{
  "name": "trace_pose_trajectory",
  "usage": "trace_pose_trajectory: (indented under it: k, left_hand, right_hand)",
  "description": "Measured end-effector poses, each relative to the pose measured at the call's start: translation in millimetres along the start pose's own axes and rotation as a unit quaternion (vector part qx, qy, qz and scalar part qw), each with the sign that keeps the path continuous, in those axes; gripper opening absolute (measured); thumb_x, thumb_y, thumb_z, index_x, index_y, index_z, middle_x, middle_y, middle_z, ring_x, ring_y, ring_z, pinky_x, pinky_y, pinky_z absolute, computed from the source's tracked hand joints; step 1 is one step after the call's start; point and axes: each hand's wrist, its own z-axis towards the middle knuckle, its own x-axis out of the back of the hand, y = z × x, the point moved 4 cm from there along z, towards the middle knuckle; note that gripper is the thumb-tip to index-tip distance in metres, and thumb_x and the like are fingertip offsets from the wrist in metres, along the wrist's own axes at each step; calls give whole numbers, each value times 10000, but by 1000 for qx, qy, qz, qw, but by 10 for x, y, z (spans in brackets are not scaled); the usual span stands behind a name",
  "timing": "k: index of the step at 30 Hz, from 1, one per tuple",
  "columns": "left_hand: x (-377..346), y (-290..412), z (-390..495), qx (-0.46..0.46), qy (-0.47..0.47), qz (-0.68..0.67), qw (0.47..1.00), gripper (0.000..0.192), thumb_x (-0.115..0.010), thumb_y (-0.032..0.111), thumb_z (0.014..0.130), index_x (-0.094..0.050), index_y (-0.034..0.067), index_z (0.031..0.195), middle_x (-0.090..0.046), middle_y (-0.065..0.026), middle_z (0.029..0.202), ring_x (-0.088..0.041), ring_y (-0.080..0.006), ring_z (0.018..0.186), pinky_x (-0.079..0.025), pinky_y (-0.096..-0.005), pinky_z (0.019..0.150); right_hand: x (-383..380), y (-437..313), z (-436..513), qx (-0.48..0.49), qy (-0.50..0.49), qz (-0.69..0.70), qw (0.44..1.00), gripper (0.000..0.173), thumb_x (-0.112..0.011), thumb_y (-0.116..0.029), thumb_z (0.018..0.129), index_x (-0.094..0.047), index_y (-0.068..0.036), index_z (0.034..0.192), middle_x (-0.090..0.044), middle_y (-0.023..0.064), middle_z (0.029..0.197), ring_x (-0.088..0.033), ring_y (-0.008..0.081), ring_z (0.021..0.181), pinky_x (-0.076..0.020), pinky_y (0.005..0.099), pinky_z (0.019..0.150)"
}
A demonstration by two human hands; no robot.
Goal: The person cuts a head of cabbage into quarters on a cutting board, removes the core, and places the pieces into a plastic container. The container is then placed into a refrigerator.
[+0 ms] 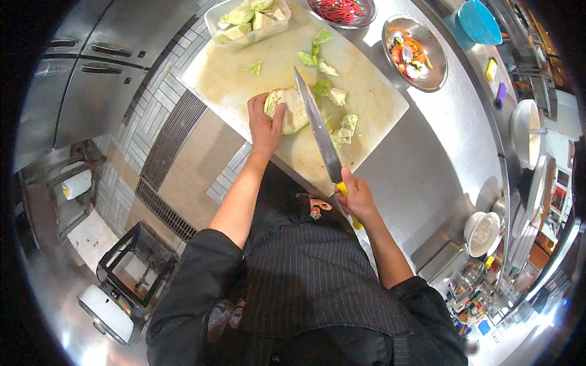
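My left hand (266,126) grips a cut piece of cabbage (293,112) from its left side, with the thumb on the pale cut face. The piece rests on a stained white cutting board (242,98). In my right hand (358,194) is the yellow handle of a long chef's knife (317,130). Its blade slants up and left, along the right side of the cabbage; whether it touches, I cannot tell. Loose cabbage leaves (348,128) and scraps lie right of the blade and farther up the board. A clear plastic container (249,39) with cabbage chunks stands at the board's far left.
Beyond the board stand a metal bowl of red chillies (339,11) and a metal bowl of mixed vegetable pieces (414,55). Along the right side are a blue bowl (480,22), a yellow sponge (491,70), a large white bowl (526,133) and a smaller filled bowl (482,234).
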Motion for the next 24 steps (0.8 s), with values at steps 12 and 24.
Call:
trace_pose_trajectory:
  k: [12, 24]
  left_hand:
    - [-16, -72, 77, -44, -27, -1, 999, 450, -732, 246, 987, -547, -32, 1288, -566, -236, 1224, -575, -415, 1145, -486, -467, 1001]
    - [-1, -43, 88, -63, -40, -7, 997, 424, -701, 256, 1011, -547, -17, 1296, -563, -234, 1230, -568, -411, 1154, -478, -476, 1004]
  right_hand:
    - [170, -139, 25, 3, -97, -9, 995, 771, -386, -754, 1055, -572, -37, 843, -386, -23, 527, -370, 120, 404, -333, 314, 391]
    - [137, -82, 219, -110, -66, -32, 991, 805, -411, -813, 1011, -572, -44, 836, -385, -30, 520, -362, 116, 391, -319, 320, 382]
